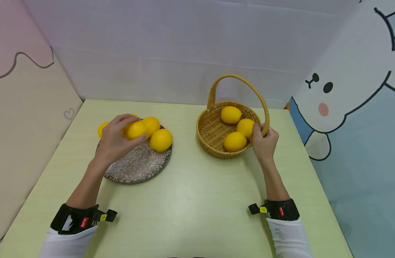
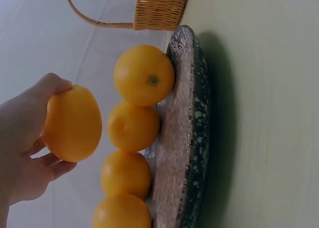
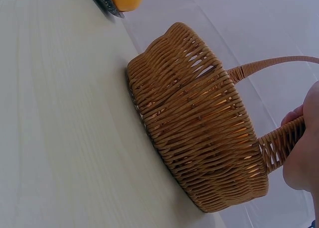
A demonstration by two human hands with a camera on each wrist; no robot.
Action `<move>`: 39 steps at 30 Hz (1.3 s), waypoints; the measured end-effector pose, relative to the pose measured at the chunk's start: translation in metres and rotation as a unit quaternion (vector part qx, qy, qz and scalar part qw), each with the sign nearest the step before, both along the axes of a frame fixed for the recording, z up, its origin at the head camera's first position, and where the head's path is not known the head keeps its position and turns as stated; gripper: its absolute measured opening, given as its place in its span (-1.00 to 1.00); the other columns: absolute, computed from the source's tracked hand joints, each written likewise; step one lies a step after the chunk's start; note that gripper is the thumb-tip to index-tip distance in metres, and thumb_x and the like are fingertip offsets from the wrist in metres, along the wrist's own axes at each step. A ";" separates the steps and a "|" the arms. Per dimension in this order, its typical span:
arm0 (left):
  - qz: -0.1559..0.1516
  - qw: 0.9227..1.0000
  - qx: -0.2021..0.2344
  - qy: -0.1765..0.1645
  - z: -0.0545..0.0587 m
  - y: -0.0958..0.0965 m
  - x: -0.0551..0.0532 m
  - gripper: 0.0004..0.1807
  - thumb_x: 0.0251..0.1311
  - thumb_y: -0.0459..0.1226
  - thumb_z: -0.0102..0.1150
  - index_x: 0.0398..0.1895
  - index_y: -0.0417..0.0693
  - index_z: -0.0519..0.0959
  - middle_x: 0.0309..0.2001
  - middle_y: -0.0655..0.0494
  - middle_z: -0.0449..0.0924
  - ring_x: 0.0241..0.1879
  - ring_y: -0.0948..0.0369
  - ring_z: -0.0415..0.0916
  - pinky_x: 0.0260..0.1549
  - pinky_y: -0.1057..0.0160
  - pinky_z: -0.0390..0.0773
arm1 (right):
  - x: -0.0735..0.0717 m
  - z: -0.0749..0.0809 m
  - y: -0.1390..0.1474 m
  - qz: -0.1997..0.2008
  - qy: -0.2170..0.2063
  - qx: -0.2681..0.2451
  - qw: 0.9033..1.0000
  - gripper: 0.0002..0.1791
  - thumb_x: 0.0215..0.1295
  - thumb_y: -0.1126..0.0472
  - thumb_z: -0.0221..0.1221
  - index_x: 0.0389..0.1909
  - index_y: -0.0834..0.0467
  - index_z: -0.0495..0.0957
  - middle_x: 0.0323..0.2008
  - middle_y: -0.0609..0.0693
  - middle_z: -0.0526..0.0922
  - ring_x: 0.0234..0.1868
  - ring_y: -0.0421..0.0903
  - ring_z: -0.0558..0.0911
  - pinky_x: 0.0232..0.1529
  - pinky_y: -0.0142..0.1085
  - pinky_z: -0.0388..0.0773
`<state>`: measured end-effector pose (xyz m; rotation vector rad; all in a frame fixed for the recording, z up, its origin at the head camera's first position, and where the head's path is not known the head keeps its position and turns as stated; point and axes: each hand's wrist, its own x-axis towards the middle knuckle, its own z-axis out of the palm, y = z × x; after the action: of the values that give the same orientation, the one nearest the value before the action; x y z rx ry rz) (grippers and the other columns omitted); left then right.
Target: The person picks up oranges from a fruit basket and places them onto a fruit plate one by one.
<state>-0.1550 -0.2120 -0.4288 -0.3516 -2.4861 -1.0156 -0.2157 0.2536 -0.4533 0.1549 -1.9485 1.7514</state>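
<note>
My left hand (image 1: 115,139) grips a yellow lemon (image 2: 74,123) between thumb and fingers, above the plate. In the left wrist view this lemon hangs apart from the row of lemons on the plate. Several lemons (image 1: 161,140) rest toward the far side of the round speckled plate (image 1: 136,168), some partly hidden by the hand. On the right stands a woven basket (image 1: 213,152) with a tall arched handle. My right hand (image 1: 265,143) holds the near base of that handle (image 3: 281,143). Three lemons (image 1: 231,114) lie inside the basket, mostly along its right side.
Both plate and basket stand on a pale table (image 1: 191,208), with bare tabletop between them. A white sheet (image 1: 171,79) rises behind the table's back edge. Printed panels flank it, including one with a cartoon face (image 1: 326,96) on the right.
</note>
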 end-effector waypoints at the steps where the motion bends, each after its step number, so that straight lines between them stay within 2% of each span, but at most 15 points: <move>1: 0.006 1.000 -0.005 -0.002 -0.002 -0.002 0.001 -0.43 -0.05 -0.23 0.57 0.10 -0.25 0.70 0.14 -0.10 0.59 0.04 0.01 0.53 -0.22 -0.05 0.64 | 0.000 0.000 0.000 0.000 -0.001 0.001 1.000 -0.52 0.48 0.23 0.16 -0.71 0.23 0.38 -0.78 0.09 0.42 -0.81 -0.13 0.35 -0.87 -0.48 0.23; 7: 0.032 0.999 -0.033 -0.015 -0.013 -0.008 0.006 -0.42 -0.03 -0.22 0.58 0.09 -0.29 0.69 0.12 -0.19 0.58 0.01 -0.09 0.52 -0.22 -0.14 0.63 | 0.001 0.000 0.000 0.001 -0.007 -0.007 1.000 -0.52 0.49 0.26 0.15 -0.72 0.21 0.37 -0.80 0.00 0.43 -0.81 -0.15 0.35 -0.86 -0.49 0.23; 9: 0.039 0.998 -0.041 -0.021 -0.017 -0.009 0.006 -0.40 -0.02 -0.21 0.57 0.11 -0.31 0.68 0.13 -0.21 0.57 0.02 -0.10 0.51 -0.22 -0.15 0.63 | 0.002 0.000 0.000 -0.001 -0.007 -0.008 1.000 -0.52 0.49 0.29 0.14 -0.72 0.22 0.37 -0.81 0.02 0.42 -0.81 -0.17 0.35 -0.87 -0.49 0.21; 15: 0.048 0.996 -0.062 -0.051 -0.027 -0.010 0.009 -0.40 0.01 -0.20 0.55 0.13 -0.30 0.66 0.17 -0.26 0.53 0.02 -0.13 0.47 -0.25 -0.13 0.57 | 0.012 0.015 -0.009 -0.005 -0.004 -0.001 1.000 -0.53 0.47 0.38 0.10 -0.73 0.26 0.37 -0.75 0.37 0.36 -0.83 -0.23 0.32 -0.87 -0.52 0.16; 17: 0.048 0.995 -0.070 -0.055 -0.029 -0.011 0.010 -0.41 0.02 -0.20 0.56 0.13 -0.30 0.66 0.17 -0.27 0.52 0.02 -0.14 0.46 -0.25 -0.13 0.57 | 0.016 0.022 -0.012 -0.004 -0.004 -0.002 1.000 -0.53 0.46 0.39 0.10 -0.74 0.26 0.37 -0.74 0.41 0.34 -0.83 -0.24 0.31 -0.87 -0.52 0.15; 20: 0.048 0.994 -0.080 -0.059 -0.033 -0.011 0.009 -0.40 0.02 -0.19 0.56 0.13 -0.30 0.66 0.17 -0.27 0.52 0.02 -0.15 0.46 -0.24 -0.15 0.58 | 0.018 0.026 -0.014 -0.005 -0.004 -0.002 1.000 -0.53 0.46 0.40 0.10 -0.74 0.27 0.37 -0.77 0.34 0.36 -0.84 -0.24 0.31 -0.87 -0.52 0.14; 25: 0.049 0.992 -0.096 -0.072 -0.037 -0.010 0.007 -0.37 0.03 -0.18 0.57 0.16 -0.32 0.64 0.19 -0.29 0.49 0.08 -0.19 0.42 -0.15 -0.19 0.55 | 0.018 0.027 -0.014 -0.002 -0.001 0.001 1.000 -0.53 0.45 0.40 0.10 -0.74 0.27 0.36 -0.83 0.07 0.40 -0.84 -0.24 0.30 -0.88 -0.51 0.13; 29: 0.057 0.988 -0.118 -0.077 -0.040 -0.008 0.006 -0.34 0.03 -0.15 0.56 0.18 -0.32 0.64 0.21 -0.31 0.49 0.10 -0.22 0.41 -0.09 -0.22 0.52 | 0.017 0.027 -0.014 0.001 0.001 0.000 1.000 -0.53 0.45 0.40 0.09 -0.74 0.27 0.35 -0.84 -0.04 0.40 -0.84 -0.24 0.30 -0.87 -0.51 0.14; 31: 0.061 0.987 -0.125 -0.078 -0.041 -0.007 0.005 -0.33 0.03 -0.13 0.56 0.18 -0.31 0.64 0.21 -0.32 0.49 0.09 -0.22 0.41 -0.09 -0.22 0.52 | 0.017 0.027 -0.014 0.000 0.002 -0.001 1.000 -0.53 0.45 0.40 0.09 -0.74 0.27 0.35 -0.84 -0.02 0.40 -0.84 -0.24 0.30 -0.87 -0.52 0.14; 36: 0.063 0.987 -0.134 -0.070 -0.044 -0.005 0.004 -0.35 0.04 -0.12 0.56 0.15 -0.34 0.65 0.17 -0.32 0.52 0.04 -0.20 0.45 -0.12 -0.20 0.54 | 0.017 0.027 -0.014 -0.003 0.003 -0.002 1.000 -0.53 0.46 0.41 0.09 -0.74 0.26 0.35 -0.79 0.26 0.36 -0.83 -0.24 0.31 -0.87 -0.52 0.14; 39: 0.062 0.987 -0.131 -0.067 -0.046 -0.005 0.004 -0.36 0.04 -0.13 0.56 0.13 -0.36 0.66 0.15 -0.32 0.53 0.03 -0.20 0.46 -0.12 -0.20 0.55 | 0.017 0.027 -0.015 -0.004 0.002 -0.002 1.000 -0.53 0.46 0.41 0.09 -0.73 0.24 0.36 -0.79 0.23 0.37 -0.83 -0.23 0.31 -0.87 -0.52 0.15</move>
<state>-0.1508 -0.2173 -0.4743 -0.2091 -2.7318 -0.6842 -0.1988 0.2388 -0.4263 0.1492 -1.9389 1.7492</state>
